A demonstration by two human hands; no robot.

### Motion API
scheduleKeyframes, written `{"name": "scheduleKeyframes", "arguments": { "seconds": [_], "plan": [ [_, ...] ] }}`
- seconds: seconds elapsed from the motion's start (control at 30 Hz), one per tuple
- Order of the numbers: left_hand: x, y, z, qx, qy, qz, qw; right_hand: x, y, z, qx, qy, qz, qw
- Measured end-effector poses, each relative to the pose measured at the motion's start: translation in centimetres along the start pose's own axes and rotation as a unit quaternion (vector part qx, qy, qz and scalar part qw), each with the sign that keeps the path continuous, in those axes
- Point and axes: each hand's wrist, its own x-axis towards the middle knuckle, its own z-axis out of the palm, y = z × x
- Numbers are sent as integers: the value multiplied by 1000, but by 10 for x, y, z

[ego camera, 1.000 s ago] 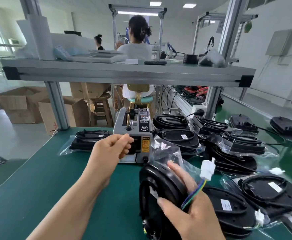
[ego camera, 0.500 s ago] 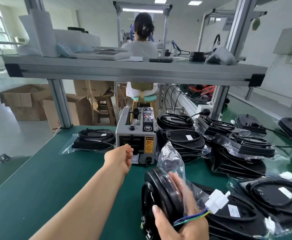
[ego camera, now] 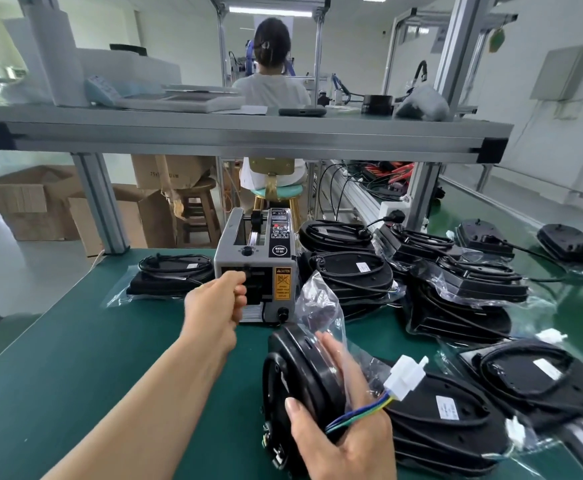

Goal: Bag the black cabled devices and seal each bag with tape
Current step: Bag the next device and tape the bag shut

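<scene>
Looks like a factory packing line. Has green-matted benches [ego camera: 75, 341], aluminium-profile shelving [ego camera: 248, 136], an automatic tape dispenser [ego camera: 255, 268], cartons [ego camera: 23, 206] on the floor

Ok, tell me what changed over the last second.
The left hand dropped back from the tape dispenser, then returned, curled, to its outlet; whether it holds tape cannot be seen. The right hand kept gripping the bagged black device.

There is one view only, from a wide-angle camera worn on the person's head. It looks forward and a little down along the green desk [ego camera: 75, 358], from its near edge toward its far edge. The near part lies close under the lens and fills the lower half.
</scene>
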Motion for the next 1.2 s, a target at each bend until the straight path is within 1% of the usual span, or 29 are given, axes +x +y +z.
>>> {"name": "scheduleKeyframes", "arguments": {
  "seconds": [0.07, 0.1, 0.13, 0.17, 0.2, 0.27, 0.33, 0.47, 0.73, 1.2],
  "plan": [
    [-31, 13, -23, 55, -124, 56, 989, -1, 9, -2, -49, 5, -40, 998],
    [-52, 21, -31, 77, -196, 80, 974, -2, 15, -3, -49, -6, -55, 997],
    [-70, 29, -37, 110, -254, 96, 956, -3, 20, -2, -57, 2, -62, 996],
    [-83, 34, -42, 148, -292, 105, 939, -4, 23, -1, -71, 1, -66, 995],
    [-95, 37, -45, 189, -308, 113, 926, -5, 23, 0, -86, 3, -66, 994],
    [-108, 40, -47, 242, -301, 127, 914, -8, 23, 2, -99, -6, -60, 993],
    [-113, 39, -48, 259, -283, 119, 916, -7, 21, 5, -116, -6, -55, 992],
    [-116, 30, -53, 245, -266, 101, 927, -7, 18, 6, -99, -11, -60, 993],
    [-123, 24, -52, 215, -240, 102, 941, -9, 24, 6, -121, -14, -63, 991],
    [-124, 14, -52, 237, -186, 161, 940, -9, 30, 8, -141, -7, -80, 987]
  ]
}}
